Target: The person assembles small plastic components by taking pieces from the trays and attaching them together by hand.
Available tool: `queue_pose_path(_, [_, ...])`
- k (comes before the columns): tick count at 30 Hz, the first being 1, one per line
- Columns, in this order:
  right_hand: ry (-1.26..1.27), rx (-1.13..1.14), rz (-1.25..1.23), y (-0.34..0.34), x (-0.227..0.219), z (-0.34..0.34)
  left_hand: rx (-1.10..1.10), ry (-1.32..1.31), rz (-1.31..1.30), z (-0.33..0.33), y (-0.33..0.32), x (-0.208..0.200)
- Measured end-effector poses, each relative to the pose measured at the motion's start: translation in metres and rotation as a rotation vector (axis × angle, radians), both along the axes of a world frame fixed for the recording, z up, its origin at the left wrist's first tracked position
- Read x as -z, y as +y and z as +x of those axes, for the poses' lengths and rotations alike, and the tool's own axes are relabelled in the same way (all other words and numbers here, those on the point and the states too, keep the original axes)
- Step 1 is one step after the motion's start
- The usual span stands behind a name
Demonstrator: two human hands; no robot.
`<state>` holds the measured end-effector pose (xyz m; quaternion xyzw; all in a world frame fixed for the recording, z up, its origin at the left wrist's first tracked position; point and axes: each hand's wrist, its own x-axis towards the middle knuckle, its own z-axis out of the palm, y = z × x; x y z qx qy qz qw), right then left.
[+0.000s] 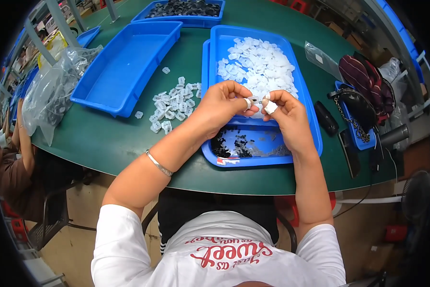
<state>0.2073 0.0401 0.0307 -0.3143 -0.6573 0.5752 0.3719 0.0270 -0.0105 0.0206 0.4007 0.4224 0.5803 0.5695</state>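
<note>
Over the blue trays, my left hand (224,103) and my right hand (289,115) meet fingertip to fingertip, both pinched closed. A tiny dark-tipped part (254,101) shows between them, too small to name. White covering shows on fingertips of both hands; whether the white patch (271,107) at my right thumb is wrapping or a held piece, I cannot tell. Behind my hands, a heap of white translucent plastic pieces (265,60) fills much of the upper blue tray (219,34). Below them, the lower blue tray (234,161) holds small black parts (242,146) and clear parts (274,150).
Left of the trays, loose white plastic pieces (174,103) lie on the green table (114,148). Beyond stand a bare blue tray (126,62) and a tray of dark parts (184,8). At right are a black case (325,117), a phone (349,153) and a bag (356,103). Another person (16,167) sits left.
</note>
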Motion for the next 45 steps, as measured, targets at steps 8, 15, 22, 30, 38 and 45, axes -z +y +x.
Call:
queue_pose_path(8, [0.064,-0.041,-0.206,0.008,0.007,0.004,0.000,0.102,0.074,0.005,-0.002,0.000])
queue_pose_path(15, [0.061,-0.048,-0.292,0.008,0.006,0.003,-0.065,0.417,0.221,0.010,-0.005,0.008])
queue_pose_path(22, [0.120,-0.031,-0.270,0.007,0.010,0.003,-0.048,0.372,0.179,0.014,-0.007,0.004])
queue_pose_path(30, [0.072,-0.047,-0.200,0.004,0.010,0.001,0.003,0.129,0.106,0.014,-0.003,0.008])
queue_pose_path(38, [0.060,-0.036,-0.107,0.003,0.009,0.000,0.006,0.073,0.077,0.011,-0.002,0.003])
queue_pose_path(45, [0.007,-0.006,-0.127,0.002,0.005,0.000,0.015,0.065,0.070,0.007,-0.001,0.004])
